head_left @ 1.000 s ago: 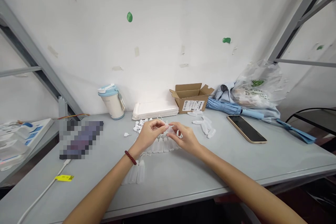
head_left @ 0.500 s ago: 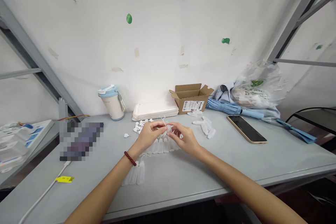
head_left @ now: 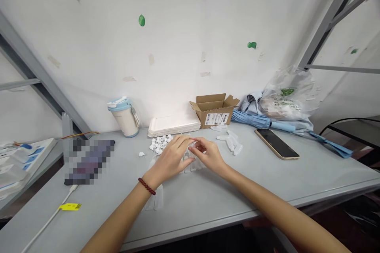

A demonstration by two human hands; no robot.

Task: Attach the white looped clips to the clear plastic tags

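Observation:
My left hand [head_left: 173, 155] is palm-down over the middle of the table, its fingers stretched to the right and its thumb apart from them. The fingertips of my right hand [head_left: 210, 154] meet them, with its thumb and forefinger curled together. Whatever is between the two hands is hidden behind the fingers. Below them lies a row of translucent plastic tubes [head_left: 193, 165], partly covered. More such tubes [head_left: 159, 198] lie nearer the front edge, beside my left wrist. Small white caps [head_left: 158, 143] are heaped just beyond my left hand.
Loose translucent tubes [head_left: 230, 142] lie to the right, before an open cardboard box [head_left: 214, 114]. A white stack [head_left: 174, 125], a tumbler [head_left: 124, 118], a phone [head_left: 276, 144], a folded blue umbrella [head_left: 252, 119] and a plastic bag [head_left: 289, 99] surround the work area. A white cable [head_left: 44, 227] runs left.
My left hand has turned palm-down and spread its thumb away from its fingers. The translucent piece seen between both hands before is now hidden. The view has shifted slightly.

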